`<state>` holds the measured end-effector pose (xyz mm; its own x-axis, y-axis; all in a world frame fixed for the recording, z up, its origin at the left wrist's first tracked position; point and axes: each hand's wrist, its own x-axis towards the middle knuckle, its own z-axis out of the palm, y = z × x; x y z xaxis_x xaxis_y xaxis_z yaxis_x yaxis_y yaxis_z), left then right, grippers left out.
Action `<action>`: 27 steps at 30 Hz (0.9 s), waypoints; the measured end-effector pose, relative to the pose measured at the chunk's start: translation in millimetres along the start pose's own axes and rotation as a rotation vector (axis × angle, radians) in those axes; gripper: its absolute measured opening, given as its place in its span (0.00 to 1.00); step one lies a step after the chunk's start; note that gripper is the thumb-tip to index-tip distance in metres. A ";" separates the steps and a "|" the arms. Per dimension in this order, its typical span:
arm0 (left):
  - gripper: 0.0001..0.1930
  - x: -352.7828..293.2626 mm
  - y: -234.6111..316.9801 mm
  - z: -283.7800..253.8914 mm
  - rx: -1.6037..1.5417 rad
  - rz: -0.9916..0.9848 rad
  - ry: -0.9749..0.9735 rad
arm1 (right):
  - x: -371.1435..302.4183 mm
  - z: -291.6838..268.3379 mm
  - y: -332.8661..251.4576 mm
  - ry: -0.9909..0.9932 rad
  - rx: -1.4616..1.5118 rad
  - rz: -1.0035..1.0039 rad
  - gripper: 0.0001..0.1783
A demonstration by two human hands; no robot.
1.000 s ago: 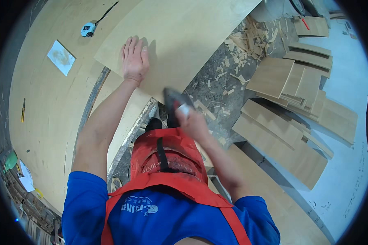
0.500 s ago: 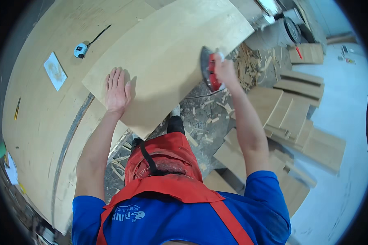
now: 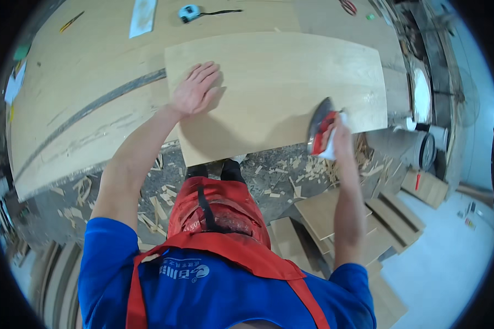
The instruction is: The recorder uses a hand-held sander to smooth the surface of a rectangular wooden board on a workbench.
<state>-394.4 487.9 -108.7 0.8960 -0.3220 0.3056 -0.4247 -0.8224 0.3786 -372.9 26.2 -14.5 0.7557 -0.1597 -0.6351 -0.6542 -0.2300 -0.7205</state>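
A pale wooden panel [image 3: 269, 71] lies flat before me, its near edge jutting past the edge of the worktable. My left hand [image 3: 196, 90] rests palm down on the panel's left end, fingers stretched out. In my right hand [image 3: 335, 137] is a red and white clothes iron [image 3: 323, 129], gripped by its handle. The iron stands tilted at the panel's near edge, toward the right end, its dark soleplate turned to the left. How much of the soleplate touches the edge is hard to tell.
The worktable [image 3: 104, 82] carries a tape measure [image 3: 189, 13], a white sheet [image 3: 142, 19], a yellow cutter [image 3: 71, 22] and red-handled scissors [image 3: 348, 6]. Wood scraps [image 3: 296, 164] litter the floor near my feet. Stacked boards [image 3: 326, 211] and a grey bucket [image 3: 403, 147] stand at right.
My view has turned, so the panel now lies more nearly crosswise. The iron remains at the panel's near edge in my right hand, tilted differently. My left hand stays flat on the panel.
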 end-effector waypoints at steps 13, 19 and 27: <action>0.18 -238.9 -47.3 -71.8 0.186 -0.898 0.277 | -152.9 310.0 43.3 -0.526 -0.732 -0.654 0.27; 0.19 -252.1 -35.0 -75.6 0.261 -0.883 0.276 | -105.8 278.5 3.4 -0.233 -0.775 -0.393 0.30; 0.21 -245.8 -37.3 -69.0 0.299 -0.951 0.295 | -137.8 361.2 16.3 -0.407 -0.810 -0.687 0.30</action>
<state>-607.8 630.1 -137.6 0.7600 0.6147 0.2110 0.5261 -0.7725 0.3556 -498.8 391.2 -39.3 0.7838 0.5292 -0.3249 0.2189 -0.7251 -0.6529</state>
